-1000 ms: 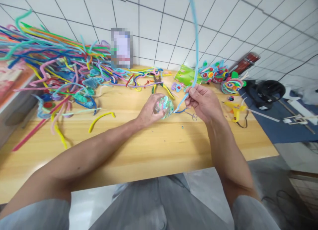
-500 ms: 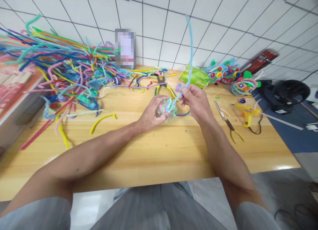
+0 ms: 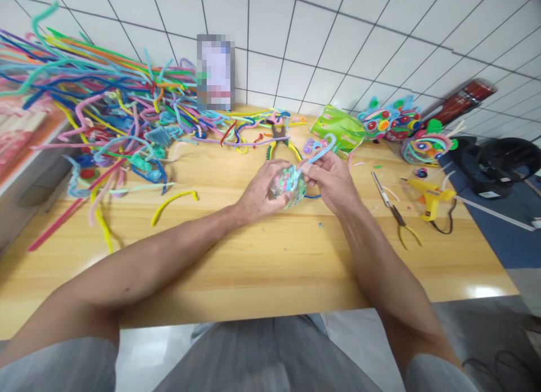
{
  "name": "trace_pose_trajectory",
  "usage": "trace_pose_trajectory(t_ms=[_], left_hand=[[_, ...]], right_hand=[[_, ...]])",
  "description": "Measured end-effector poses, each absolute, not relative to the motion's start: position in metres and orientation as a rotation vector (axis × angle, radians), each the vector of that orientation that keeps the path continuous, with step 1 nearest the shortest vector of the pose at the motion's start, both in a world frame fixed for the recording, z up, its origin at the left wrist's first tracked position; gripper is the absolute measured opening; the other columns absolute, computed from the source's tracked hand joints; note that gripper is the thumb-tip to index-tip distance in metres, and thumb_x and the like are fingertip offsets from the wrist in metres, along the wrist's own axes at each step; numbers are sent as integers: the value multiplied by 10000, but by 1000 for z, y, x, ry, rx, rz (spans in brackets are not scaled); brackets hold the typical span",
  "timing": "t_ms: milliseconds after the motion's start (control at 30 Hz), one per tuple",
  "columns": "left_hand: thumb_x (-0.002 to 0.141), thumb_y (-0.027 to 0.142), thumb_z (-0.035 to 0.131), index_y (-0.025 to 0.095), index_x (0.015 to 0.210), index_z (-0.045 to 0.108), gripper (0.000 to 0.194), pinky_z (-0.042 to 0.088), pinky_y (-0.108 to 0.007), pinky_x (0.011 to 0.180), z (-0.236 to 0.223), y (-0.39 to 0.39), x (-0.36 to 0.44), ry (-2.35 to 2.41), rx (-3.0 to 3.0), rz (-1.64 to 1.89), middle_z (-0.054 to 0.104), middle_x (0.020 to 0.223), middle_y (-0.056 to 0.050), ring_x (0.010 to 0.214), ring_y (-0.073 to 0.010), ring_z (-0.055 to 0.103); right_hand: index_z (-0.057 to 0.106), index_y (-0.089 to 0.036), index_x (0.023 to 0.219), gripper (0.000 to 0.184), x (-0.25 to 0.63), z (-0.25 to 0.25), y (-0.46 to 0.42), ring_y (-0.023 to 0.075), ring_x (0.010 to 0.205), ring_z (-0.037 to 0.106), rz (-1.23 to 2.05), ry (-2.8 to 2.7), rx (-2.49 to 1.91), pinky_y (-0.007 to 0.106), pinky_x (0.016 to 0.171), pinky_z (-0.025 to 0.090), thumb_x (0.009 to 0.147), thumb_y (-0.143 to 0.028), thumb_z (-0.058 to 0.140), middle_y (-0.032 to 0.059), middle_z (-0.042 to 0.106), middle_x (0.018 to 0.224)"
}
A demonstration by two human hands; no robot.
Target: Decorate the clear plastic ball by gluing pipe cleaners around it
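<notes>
My left hand (image 3: 258, 192) is closed around a small ball of wound pastel pipe cleaners (image 3: 289, 184), held just above the wooden table (image 3: 253, 256). My right hand (image 3: 332, 177) pinches a light blue pipe cleaner (image 3: 318, 150) right beside the ball. Only a short curved piece of that stem shows above my fingers. Both hands meet at the table's middle.
A large heap of coloured pipe cleaners (image 3: 105, 115) covers the table's back left. A loose yellow piece (image 3: 173, 201) lies near my left arm. Yellow-handled pliers (image 3: 282, 146), a second pair (image 3: 397, 214), a yellow glue gun (image 3: 431, 197), a green packet (image 3: 342, 131) and finished colourful figures (image 3: 389, 121) lie to the right.
The long light blue pipe cleaner that stood high above my right hand has been drawn down to a short curl at the ball. My right hand moved closer to the left.
</notes>
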State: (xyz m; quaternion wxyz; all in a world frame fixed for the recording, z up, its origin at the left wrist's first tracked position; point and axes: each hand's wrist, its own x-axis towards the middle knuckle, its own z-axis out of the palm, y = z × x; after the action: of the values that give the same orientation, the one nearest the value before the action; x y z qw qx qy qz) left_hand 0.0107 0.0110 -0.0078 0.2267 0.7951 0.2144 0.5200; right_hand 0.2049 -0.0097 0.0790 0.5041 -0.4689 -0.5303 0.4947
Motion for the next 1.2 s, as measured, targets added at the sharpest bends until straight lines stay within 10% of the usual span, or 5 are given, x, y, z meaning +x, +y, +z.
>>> trace_pose_trajectory(t_ms=[1200], left_hand=[[956, 336, 698, 240, 1458, 524, 540, 519, -530, 1185, -3, 9, 10, 614, 2195, 1387, 644, 1418, -156, 1367, -309, 622]], right_hand=[[669, -230, 839, 290, 206, 77, -26, 132, 666, 569, 1043, -1513, -1252, 286, 637, 473, 718, -373, 889, -41, 653, 730]])
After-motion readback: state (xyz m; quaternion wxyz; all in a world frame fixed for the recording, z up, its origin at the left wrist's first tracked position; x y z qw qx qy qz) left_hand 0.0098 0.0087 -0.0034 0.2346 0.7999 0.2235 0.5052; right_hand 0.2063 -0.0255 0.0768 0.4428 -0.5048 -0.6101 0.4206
